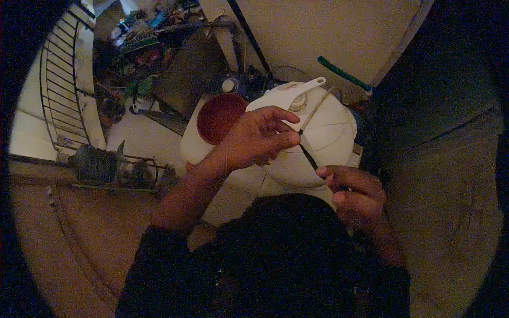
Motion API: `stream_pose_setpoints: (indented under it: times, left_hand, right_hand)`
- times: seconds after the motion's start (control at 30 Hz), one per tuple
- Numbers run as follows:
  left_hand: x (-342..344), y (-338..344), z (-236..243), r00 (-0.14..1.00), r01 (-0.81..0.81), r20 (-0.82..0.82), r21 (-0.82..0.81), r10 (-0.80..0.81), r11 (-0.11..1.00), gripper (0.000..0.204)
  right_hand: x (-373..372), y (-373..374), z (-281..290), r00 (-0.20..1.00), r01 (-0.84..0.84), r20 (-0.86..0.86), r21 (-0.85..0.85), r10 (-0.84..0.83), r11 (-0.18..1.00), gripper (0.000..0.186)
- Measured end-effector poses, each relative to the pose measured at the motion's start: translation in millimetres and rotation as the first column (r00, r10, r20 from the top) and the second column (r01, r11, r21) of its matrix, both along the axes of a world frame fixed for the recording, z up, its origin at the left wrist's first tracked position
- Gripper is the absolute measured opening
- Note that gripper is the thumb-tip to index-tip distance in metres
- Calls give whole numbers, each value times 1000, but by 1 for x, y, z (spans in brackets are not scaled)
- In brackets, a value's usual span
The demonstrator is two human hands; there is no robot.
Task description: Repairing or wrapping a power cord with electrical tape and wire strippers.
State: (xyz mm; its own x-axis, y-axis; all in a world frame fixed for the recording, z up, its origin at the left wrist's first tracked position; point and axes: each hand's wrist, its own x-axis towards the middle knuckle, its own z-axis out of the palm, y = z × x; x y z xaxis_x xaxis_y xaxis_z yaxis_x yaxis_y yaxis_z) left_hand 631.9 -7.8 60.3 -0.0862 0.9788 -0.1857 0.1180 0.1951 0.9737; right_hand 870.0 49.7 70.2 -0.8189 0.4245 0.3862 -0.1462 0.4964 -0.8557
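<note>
My left hand (265, 138) is closed, its thumb and fingertips pinching the junction of a thin pale cord or tube (318, 108) and a thin black strip (309, 156). My right hand (356, 196), lower and to the right, grips the other end of the black strip between thumb and fingers. Beneath both hands is a large round white lid or tub top (328, 148), with a white long-handled piece (291, 93) on it. A red bowl (214, 114) sits just left of it, partly behind my left hand.
A barred metal rail (63, 85) stands at left, above a rack with dark containers (95, 161). Jumbled items (143, 47) and a dark panel (185, 69) are behind. A green rod (342, 71) leans by the pale back wall (344, 26). A dark surface (440, 132) is at right.
</note>
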Motion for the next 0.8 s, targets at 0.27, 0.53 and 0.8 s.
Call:
stream_pose_setpoints:
  times: [0.27,0.53,0.8]
  left_hand:
    - [-10,11,-10,995,65,-67,-116,-73,991,28]
    - [5,4,4,993,5,-118,-139,-22,990,21]
    - [2,-5,-5,990,60,-130,38,-54,997,20]
  right_hand:
    - [-11,2,-17,975,-36,-176,463,132,886,28]
    - [2,-14,-19,997,-76,12,527,81,846,29]
    - [11,-25,-1,984,-165,167,758,57,631,35]
